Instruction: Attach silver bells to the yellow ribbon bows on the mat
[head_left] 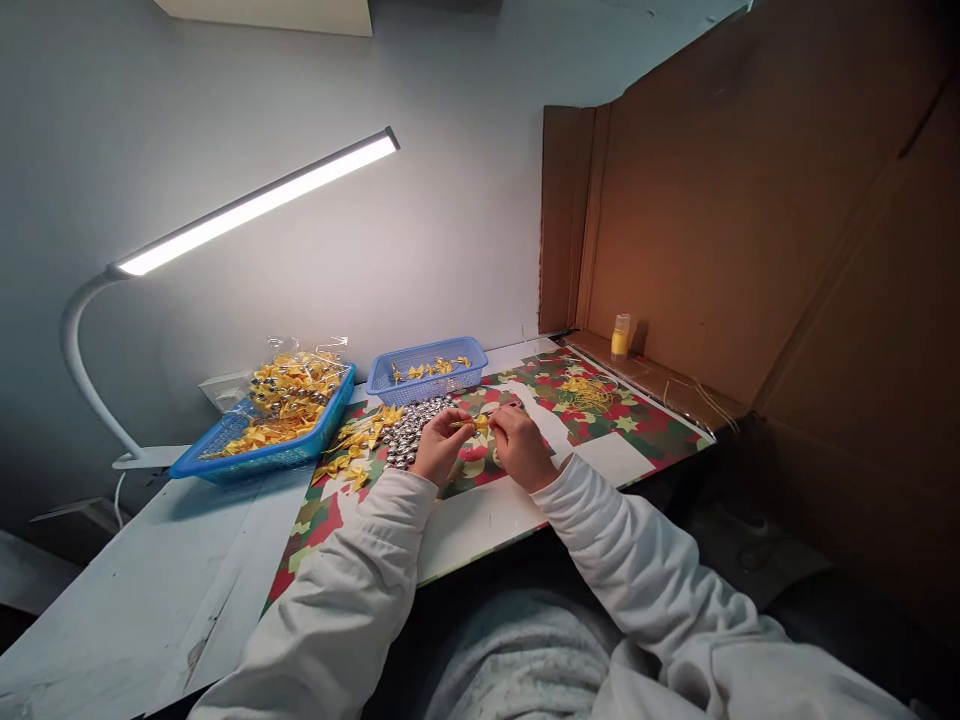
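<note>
Above the patterned table cover, my left hand [441, 443] and my right hand [519, 446] are close together, fingers pinched. Between them is a small yellow ribbon bow [481, 424], held by the left fingertips; the right fingertips meet its other side. Whether the right hand also grips a cord is too small to make out. Just left of my left hand lies a pile of shiny silver bells [405, 432]. Beside that pile, more yellow ribbon bows [351, 455] are scattered on the cover.
A blue basket [330, 420] heaped with yellow bows stands at the left, near a lit lamp [259, 205]. Behind the bells sits a smaller blue basket [382, 385]. Yellow cords [589, 392] lie at the right. A small yellow bottle [620, 338] stands by the cardboard wall [697, 230].
</note>
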